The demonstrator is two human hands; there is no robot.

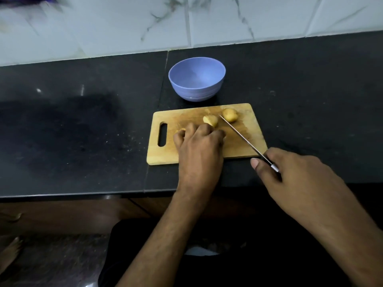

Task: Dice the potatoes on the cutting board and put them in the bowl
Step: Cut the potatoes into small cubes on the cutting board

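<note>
Two potatoes (220,118) lie beyond left hand (200,148), knife (244,139) between.

Home kitchen, black stone desk (83,121) along a far wall of white marble-look tiles (228,21), wooden cutting board (186,154) with potatoes (230,114), blue bowl (196,79), knife (242,137)

My left hand (199,146) presses on wooden cutting board (244,139), my right hand (290,170) grips thin steel knife (240,135) between yellow potatoes (230,114); empty blue plastic bowl (196,94) behind.
</note>
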